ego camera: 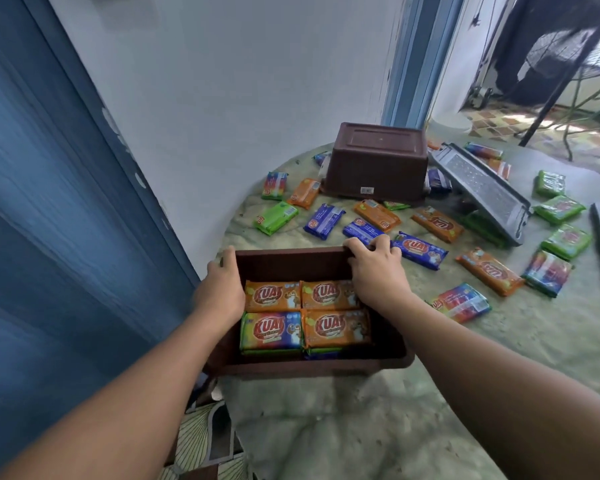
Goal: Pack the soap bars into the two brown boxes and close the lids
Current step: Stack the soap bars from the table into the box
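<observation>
Four soap bars (305,315) atop, apparently stacked, brown box (291,263) open

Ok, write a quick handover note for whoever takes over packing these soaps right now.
Left hand grips the left wall of the near brown box; right hand grips its far right corner.
Done: that box holds soap bars, four on top, more beneath; its lid is off.
Left: the second brown box sits upside down at the back, and loose soap bars lie scattered across the table. Both lids lie to the right. Pack the rest, then close both boxes.
</observation>
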